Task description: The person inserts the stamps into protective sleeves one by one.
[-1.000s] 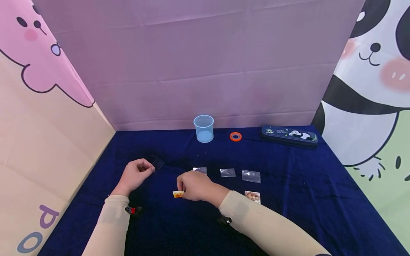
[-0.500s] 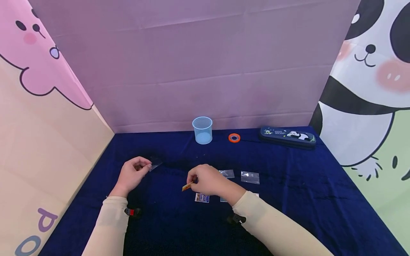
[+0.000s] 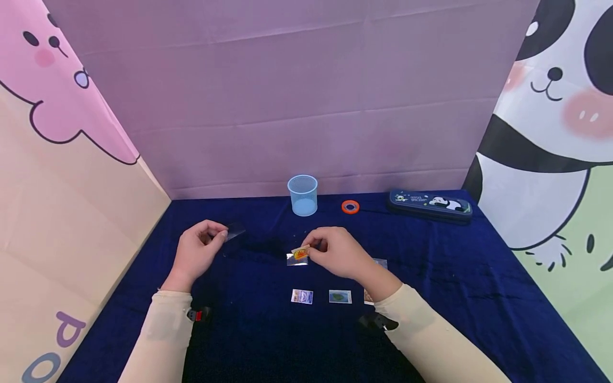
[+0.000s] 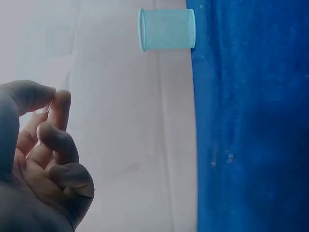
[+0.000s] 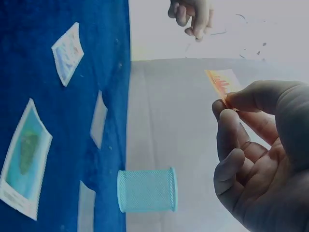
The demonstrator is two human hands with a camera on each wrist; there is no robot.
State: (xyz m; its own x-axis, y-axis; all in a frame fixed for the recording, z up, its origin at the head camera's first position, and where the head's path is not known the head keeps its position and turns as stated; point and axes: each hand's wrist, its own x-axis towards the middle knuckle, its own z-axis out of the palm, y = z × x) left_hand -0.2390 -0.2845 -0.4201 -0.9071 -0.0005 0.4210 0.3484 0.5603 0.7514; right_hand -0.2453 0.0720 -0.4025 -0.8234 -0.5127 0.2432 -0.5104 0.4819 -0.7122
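Note:
My left hand [image 3: 197, 255] pinches a small clear plastic sleeve [image 3: 235, 231] between thumb and index finger, raised over the cloth at the left. In my right hand [image 3: 339, 252], thumb and forefinger hold a postage stamp [image 5: 223, 83] with an orange and yellow picture. From the head view this stamp overlaps a clear sleeve [image 3: 293, 261] lying on the cloth. Nearer the front lie a purple-blue stamp [image 3: 302, 296] and a blue-green stamp [image 3: 340, 297]. A brownish stamp [image 3: 367, 299] is partly hidden by my right wrist. Another sleeve [image 3: 382, 263] peeks out behind the right hand.
Dark blue cloth [image 3: 249, 330] covers the table. Along its back stand a light blue mesh cup [image 3: 303, 197], an orange tape roll [image 3: 350, 207] and a dark blue panda pencil case [image 3: 429, 206]. Fabric walls [image 3: 297, 106] close off the back and sides.
My right hand has lifted the orange-yellow stamp and carried it right and away from me, uncovering the purple-blue and blue-green stamps. The left hand has risen slightly with its sleeve.

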